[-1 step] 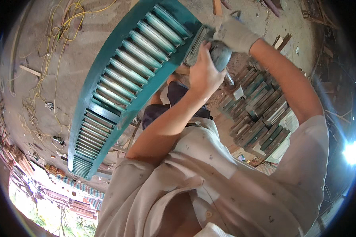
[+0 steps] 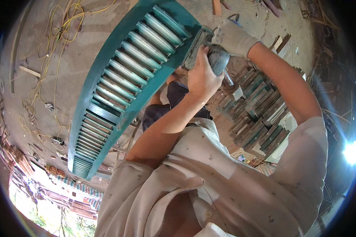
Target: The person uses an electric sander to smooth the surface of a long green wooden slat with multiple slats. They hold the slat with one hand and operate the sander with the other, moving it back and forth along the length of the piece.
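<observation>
A long curved frame (image 2: 108,51) painted dark green slants across the view, with several pale, worn slats (image 2: 140,59) set between its rails. At its far right end, a grey hand-held power tool that looks like a belt sander (image 2: 218,59) rests against the rail. My bare left hand (image 2: 203,81) is wrapped round the tool's near side. My right hand (image 2: 234,39), in a whitish work glove, is closed on the tool's far side; what its fingers grip is partly hidden. The face of the tool against the green wood cannot be seen.
Stacked wooden pieces (image 2: 261,106), some green, lie on the ground to the right. Tangled yellow cords (image 2: 53,39) and a small wooden stick (image 2: 29,71) are on the floor at left. A bright light (image 2: 353,153) shines at far right. A striped sheet (image 2: 83,191) lies at lower left.
Both hands and the sander have shifted very slightly, the left hand a little down and to the left. The green frame stays in place.
</observation>
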Demonstrator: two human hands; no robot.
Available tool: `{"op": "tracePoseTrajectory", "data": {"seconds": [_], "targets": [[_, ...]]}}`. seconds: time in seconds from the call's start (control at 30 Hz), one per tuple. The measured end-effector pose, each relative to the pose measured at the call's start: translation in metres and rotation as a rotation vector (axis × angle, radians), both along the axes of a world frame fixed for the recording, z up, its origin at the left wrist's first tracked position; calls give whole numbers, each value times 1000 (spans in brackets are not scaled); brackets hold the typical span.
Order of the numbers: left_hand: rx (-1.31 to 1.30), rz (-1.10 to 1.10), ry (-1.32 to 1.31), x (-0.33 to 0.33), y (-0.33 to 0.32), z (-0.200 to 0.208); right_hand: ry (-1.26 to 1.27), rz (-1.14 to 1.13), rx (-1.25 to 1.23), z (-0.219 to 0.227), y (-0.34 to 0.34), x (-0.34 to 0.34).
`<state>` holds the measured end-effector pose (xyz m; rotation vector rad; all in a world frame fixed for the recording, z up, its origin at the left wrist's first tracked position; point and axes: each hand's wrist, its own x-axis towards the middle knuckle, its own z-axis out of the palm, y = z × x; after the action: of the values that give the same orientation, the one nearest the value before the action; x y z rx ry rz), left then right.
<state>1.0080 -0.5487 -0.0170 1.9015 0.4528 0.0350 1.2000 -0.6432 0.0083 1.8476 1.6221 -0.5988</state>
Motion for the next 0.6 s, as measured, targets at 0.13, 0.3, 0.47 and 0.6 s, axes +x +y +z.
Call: {"op": "tracePoseTrajectory", "data": {"seconds": [0.13, 0.3, 0.47, 0.6], "targets": [[32, 24, 0, -1, -7, 1, -24, 59, -15, 4, 0, 4], [-21, 75, 80, 51, -5, 15, -123, 133, 323, -19, -14, 60], [-14, 81, 123, 50, -8, 13, -88, 190, 158, 6, 8, 57], [-29, 135, 111, 26, -20, 8, -216, 119, 119, 3, 11, 24]]}}
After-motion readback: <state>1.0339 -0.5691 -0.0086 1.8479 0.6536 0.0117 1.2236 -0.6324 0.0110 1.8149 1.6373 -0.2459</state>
